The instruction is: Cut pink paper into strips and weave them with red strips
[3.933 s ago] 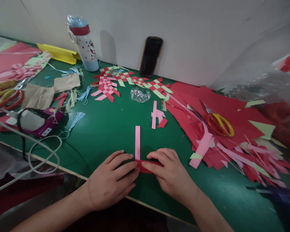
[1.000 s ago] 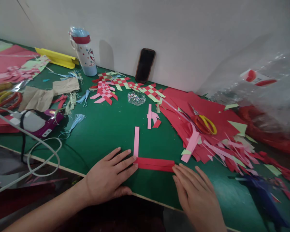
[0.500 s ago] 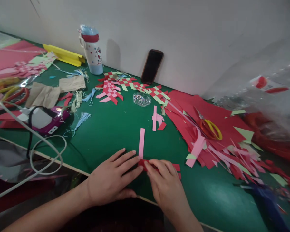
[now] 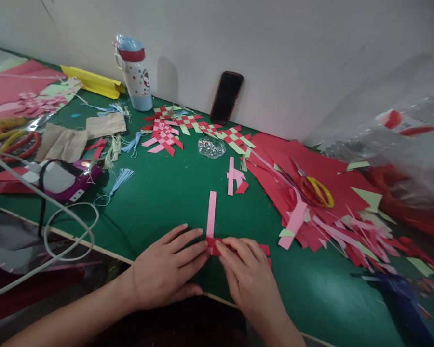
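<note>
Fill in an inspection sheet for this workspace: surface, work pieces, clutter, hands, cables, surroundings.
Surface: green tabletop, near edge visible.
Work pieces: pink strip at roughly a right angle to red paper, which is partly hidden by fingers.
Clutter: woven paper pieces, clear dish of small bits, blue tassel; scissors lying on red sheets at right.
Hands: left hand flattened, fingertips where the strips meet; right hand with fingers bunched on the red paper.
Cables: white cable looping over the near edge at left; black cable by a purple socket box.
Surroundings: pale wall behind; phone leaning on it; bottle upright.
</note>
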Tool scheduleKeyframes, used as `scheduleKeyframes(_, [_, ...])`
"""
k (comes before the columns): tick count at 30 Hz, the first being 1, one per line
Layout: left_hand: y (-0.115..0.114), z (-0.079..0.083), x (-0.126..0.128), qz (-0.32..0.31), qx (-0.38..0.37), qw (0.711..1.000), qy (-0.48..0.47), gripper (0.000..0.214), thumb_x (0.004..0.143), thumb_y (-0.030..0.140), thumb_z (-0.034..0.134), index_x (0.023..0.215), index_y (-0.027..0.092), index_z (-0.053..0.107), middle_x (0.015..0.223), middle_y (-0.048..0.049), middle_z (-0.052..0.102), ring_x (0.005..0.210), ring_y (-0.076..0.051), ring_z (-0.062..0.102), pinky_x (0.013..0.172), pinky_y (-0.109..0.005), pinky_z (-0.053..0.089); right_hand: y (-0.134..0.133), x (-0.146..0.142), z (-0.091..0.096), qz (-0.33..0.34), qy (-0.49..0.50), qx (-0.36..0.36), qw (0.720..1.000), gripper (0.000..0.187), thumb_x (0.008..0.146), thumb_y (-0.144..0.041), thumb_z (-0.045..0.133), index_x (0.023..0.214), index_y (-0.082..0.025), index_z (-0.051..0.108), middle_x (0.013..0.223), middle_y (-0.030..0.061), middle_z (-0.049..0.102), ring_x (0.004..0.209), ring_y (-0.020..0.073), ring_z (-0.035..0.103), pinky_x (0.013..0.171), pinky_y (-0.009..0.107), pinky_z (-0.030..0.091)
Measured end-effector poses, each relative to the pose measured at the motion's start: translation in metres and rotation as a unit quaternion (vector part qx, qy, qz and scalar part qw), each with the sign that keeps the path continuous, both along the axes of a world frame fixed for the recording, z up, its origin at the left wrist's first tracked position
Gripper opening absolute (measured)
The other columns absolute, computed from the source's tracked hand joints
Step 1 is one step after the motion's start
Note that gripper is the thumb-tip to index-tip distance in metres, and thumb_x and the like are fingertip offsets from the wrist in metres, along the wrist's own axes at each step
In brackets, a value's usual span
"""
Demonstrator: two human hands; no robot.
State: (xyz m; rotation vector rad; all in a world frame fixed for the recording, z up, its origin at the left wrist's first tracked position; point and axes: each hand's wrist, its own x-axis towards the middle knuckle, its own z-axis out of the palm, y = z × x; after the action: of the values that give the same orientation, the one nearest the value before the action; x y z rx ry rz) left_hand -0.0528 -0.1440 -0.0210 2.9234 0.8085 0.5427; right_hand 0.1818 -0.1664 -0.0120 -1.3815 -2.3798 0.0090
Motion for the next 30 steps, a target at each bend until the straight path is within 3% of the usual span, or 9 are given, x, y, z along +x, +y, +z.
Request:
scheduleKeyframes(8, [0.0, 0.002, 0.001, 0.007, -0.004, 1.0, -0.01, 0.052, 0.097, 0.052, 0.051, 0.133, 0.016, 0.056, 0.134, -0.0069, 0.061, 0.133, -0.026, 0.048, 0.12, -0.046, 0.025, 0.006, -0.001, 0.002, -0.008, -0.008, -0.027, 1.0, 0.033, 0.097, -0.02, 0.044, 0.121, -0.018, 0.067, 0.106, 0.0112, 0.067, 0.094, 0.0234, 0.058, 0.082, 0.042, 0.051])
scheduleKeyframes(22, [0.001, 0.0, 0.001, 0.006, -0.011, 1.0, -0.001, 0.051, 0.096, 0.049, 0.052, 0.135, 0.017, 0.055, 0.137, -0.0073, 0.06, 0.135, -0.027, 0.046, 0.121, -0.047, 0.023, 0.003, -0.005, 0.005, -0.023, -0.011, 0.011, 1.0, 0.028, 0.098, -0.024, 0.048, 0.115, -0.023, 0.07, 0.106, 0.0085, 0.07, 0.098, 0.0238, 0.055, 0.084, 0.041, 0.043])
scheduleKeyframes(30, [0.001, -0.002, 0.002, 0.015, -0.003, 1.0, -0.018, 0.049, 0.093, 0.052, 0.056, 0.129, 0.019, 0.06, 0.134, -0.0045, 0.062, 0.131, -0.027, 0.049, 0.121, -0.047, 0.022, -0.006, -0.012, 0.004, -0.024, -0.019, 0.014, 0.999, 0.03, 0.097, -0.019, 0.047, 0.12, -0.019, 0.067, 0.113, 0.0063, 0.071, 0.102, 0.0246, 0.052, 0.088, 0.041, 0.039])
